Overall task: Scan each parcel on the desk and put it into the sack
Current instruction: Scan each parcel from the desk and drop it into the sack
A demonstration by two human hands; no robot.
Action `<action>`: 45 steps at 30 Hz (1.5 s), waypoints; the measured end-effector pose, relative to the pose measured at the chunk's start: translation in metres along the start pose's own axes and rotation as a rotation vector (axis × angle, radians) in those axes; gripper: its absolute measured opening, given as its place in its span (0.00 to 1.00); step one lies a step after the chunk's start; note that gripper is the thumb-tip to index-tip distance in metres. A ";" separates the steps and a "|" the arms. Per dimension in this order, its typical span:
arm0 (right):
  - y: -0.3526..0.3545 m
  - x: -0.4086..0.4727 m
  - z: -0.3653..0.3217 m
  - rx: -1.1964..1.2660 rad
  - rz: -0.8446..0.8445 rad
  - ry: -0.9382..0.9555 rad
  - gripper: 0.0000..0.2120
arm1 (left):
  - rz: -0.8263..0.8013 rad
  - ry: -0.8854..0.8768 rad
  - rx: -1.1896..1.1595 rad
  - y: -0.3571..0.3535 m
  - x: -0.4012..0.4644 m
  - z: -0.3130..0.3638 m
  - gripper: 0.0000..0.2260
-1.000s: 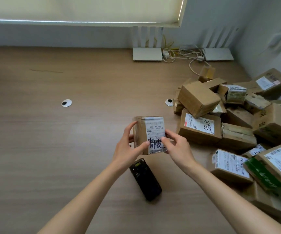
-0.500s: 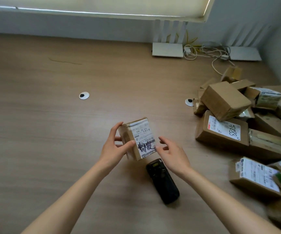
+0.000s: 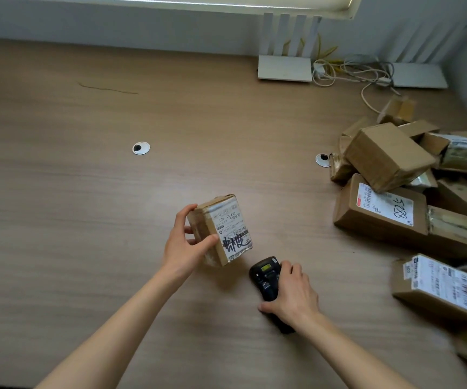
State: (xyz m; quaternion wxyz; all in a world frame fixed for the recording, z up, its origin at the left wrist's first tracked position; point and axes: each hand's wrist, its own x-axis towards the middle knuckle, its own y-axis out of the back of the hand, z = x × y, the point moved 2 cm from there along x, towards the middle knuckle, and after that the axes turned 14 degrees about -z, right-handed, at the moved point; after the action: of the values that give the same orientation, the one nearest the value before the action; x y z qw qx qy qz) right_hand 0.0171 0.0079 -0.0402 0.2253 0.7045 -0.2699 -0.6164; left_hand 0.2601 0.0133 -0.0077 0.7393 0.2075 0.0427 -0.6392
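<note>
Gripping parcel (image 3: 220, 230) and scanner (image 3: 266, 279), hands (image 3: 183, 245) apart.

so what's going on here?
A person is working through parcels at a wooden desk. The left hand holds a small cardboard parcel upright, its label facing the camera. The right hand grips the black handheld scanner, which lies on the desk just below the parcel. A pile of unscanned parcels sits to the right. No sack is in view.
</note>
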 end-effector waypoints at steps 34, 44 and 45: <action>0.234 -0.286 -0.055 -0.297 0.346 0.425 0.34 | 0.325 -0.320 0.208 0.124 -0.186 0.257 0.34; 0.231 -0.363 -0.068 -0.379 0.359 0.412 0.29 | 0.389 -0.368 0.200 0.145 -0.260 0.287 0.34; 0.231 -0.367 -0.070 -0.377 0.368 0.420 0.29 | 0.389 -0.372 0.204 0.147 -0.263 0.287 0.34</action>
State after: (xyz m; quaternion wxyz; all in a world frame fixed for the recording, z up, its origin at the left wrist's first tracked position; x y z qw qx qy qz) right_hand 0.0282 0.0747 0.3936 0.5098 0.7015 -0.2215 -0.4460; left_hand 0.2968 0.1678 0.3771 0.8185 0.1643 -0.1989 -0.5133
